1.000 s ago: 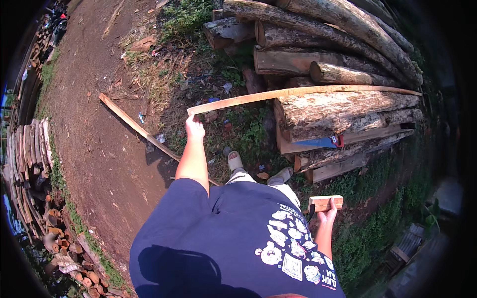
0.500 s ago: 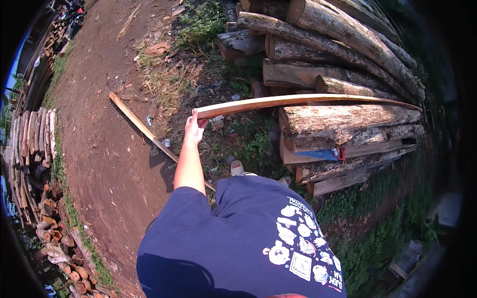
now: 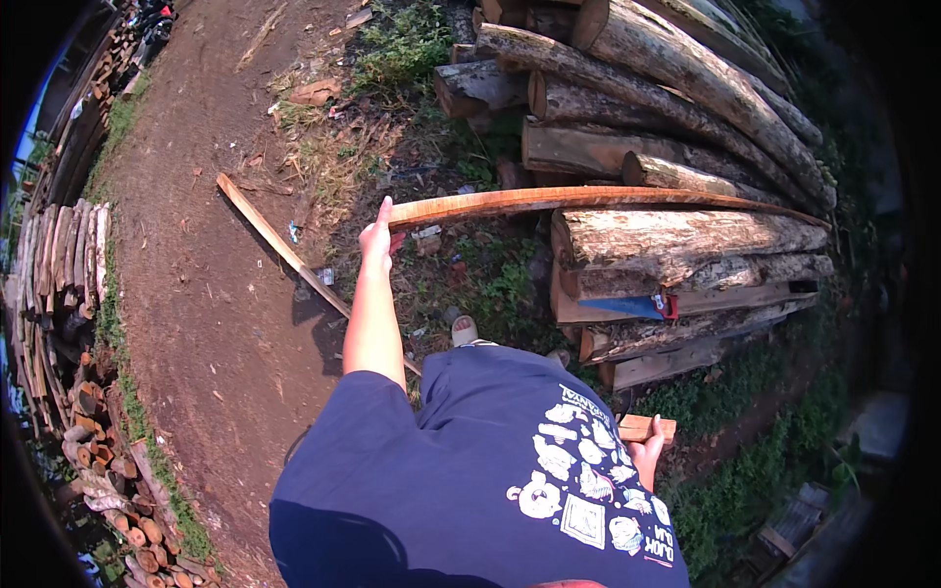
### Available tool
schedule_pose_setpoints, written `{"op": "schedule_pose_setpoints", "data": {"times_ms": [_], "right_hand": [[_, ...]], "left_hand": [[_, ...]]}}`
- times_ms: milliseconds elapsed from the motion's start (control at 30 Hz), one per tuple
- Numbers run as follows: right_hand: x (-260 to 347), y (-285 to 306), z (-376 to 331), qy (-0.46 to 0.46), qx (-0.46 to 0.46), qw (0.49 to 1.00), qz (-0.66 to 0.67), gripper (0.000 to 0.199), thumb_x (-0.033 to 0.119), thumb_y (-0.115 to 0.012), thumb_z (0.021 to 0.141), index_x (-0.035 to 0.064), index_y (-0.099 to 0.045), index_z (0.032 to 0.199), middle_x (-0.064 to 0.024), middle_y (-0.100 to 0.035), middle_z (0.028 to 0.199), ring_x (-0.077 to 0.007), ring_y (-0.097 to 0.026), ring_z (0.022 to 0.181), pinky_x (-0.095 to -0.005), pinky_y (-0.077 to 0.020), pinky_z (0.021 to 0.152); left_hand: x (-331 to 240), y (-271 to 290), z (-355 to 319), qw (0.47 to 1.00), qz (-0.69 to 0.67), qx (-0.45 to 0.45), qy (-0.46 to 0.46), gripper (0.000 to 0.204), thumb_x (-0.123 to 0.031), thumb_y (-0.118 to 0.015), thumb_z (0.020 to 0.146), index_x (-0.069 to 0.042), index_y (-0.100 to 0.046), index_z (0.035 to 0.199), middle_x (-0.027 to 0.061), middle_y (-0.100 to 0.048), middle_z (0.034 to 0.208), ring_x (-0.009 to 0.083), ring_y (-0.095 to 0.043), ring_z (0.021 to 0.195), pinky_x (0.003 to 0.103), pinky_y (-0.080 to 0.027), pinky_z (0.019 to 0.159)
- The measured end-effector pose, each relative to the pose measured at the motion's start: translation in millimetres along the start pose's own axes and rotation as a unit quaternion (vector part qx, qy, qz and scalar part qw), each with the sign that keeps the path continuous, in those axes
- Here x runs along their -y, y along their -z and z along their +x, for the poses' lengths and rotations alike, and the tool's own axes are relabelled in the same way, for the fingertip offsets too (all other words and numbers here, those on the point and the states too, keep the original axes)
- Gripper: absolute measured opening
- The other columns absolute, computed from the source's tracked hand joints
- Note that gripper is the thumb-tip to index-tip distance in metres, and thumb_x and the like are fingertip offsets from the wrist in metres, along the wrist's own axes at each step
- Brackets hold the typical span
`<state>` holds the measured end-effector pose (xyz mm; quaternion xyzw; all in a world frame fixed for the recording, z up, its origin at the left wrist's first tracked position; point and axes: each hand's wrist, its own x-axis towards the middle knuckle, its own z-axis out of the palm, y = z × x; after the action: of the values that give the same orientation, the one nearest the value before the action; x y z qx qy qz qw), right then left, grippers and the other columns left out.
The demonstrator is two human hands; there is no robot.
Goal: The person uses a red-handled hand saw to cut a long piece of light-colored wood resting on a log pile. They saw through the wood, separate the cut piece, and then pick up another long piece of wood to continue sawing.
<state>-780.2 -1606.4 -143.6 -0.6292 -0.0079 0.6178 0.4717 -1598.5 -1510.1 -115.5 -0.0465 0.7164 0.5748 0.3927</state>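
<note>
My left hand (image 3: pixel 376 243) is closed round the near end of a long wooden plank (image 3: pixel 490 203), thumb up along the end. The plank stretches right, lying along a bark-covered log (image 3: pixel 686 235) of the pile; the fisheye view bends it. Low on the right, partly behind my dark blue shirt, my right hand (image 3: pixel 646 457) grips a short wood block (image 3: pixel 639 427), its thumb over the top. A handsaw (image 3: pixel 627 308) with a blue blade and red handle rests on the log pile between the plank and my right hand.
Another long wooden strip (image 3: pixel 270 232) lies on the brown dirt (image 3: pixel 225 343) to the left. Thick logs (image 3: pixel 676 69) are stacked at the upper right. Cut poles (image 3: pixel 74 255) and log ends (image 3: pixel 142 534) line the left side. Weeds (image 3: pixel 402 49) and small litter cover the ground near the pile.
My right hand has come into view at the lower right with the short wood block. The long plank has turned slightly in my left hand, showing a browner face.
</note>
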Motion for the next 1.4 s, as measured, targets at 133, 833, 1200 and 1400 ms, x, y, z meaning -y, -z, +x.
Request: {"op": "schedule_pose_setpoints", "data": {"times_ms": [133,833,1200,1400], "right_hand": [[-7,8,8,-0.091,-0.070,0.991,0.065,0.044,0.040,-0.081,0.094,0.0138,-0.068,0.127,-0.0102,-0.071,0.125,-0.0371,-0.067,0.116,-0.0618,-0.0486,0.105],[-65,-40,-76,-0.224,-0.015,0.974,0.018,0.055,0.057,-0.061,0.102,0.0089,-0.065,0.128,-0.0133,-0.070,0.127,-0.0369,-0.068,0.118,-0.0565,-0.0494,0.107],[-92,-9,14,-0.061,-0.145,0.987,0.033,0.051,0.044,-0.081,0.092,0.0124,-0.065,0.128,-0.0149,-0.071,0.127,-0.0429,-0.064,0.120,-0.0670,-0.0440,0.108],[-41,-130,-24,0.107,-0.225,0.965,0.083,0.054,0.010,-0.090,0.084,0.0031,-0.062,0.129,-0.0102,-0.074,0.116,-0.0279,-0.073,0.104,-0.0495,-0.0572,0.099]], "left_hand": [[-12,0,-10,0.999,0.033,0.000,-0.003,0.076,-0.075,-0.079,0.081,-0.004,-0.076,0.108,0.0066,-0.074,0.097,0.0152,-0.068,0.066,0.031,-0.059,0.064],[-13,39,19,0.968,0.024,0.246,0.047,0.116,-0.100,-0.017,0.086,0.001,-0.072,0.100,-0.0013,-0.051,0.060,0.0110,-0.038,0.047,0.031,-0.050,0.058],[9,55,27,0.956,-0.110,0.257,0.088,0.102,-0.093,-0.029,0.093,-0.003,-0.070,0.114,0.0000,-0.058,0.070,0.0162,-0.055,0.063,0.041,-0.057,0.079],[23,61,19,0.972,-0.107,0.185,0.102,0.084,-0.086,-0.037,0.098,-0.008,-0.069,0.095,0.0023,-0.061,0.072,0.0209,-0.062,0.071,0.043,-0.057,0.081]]}}
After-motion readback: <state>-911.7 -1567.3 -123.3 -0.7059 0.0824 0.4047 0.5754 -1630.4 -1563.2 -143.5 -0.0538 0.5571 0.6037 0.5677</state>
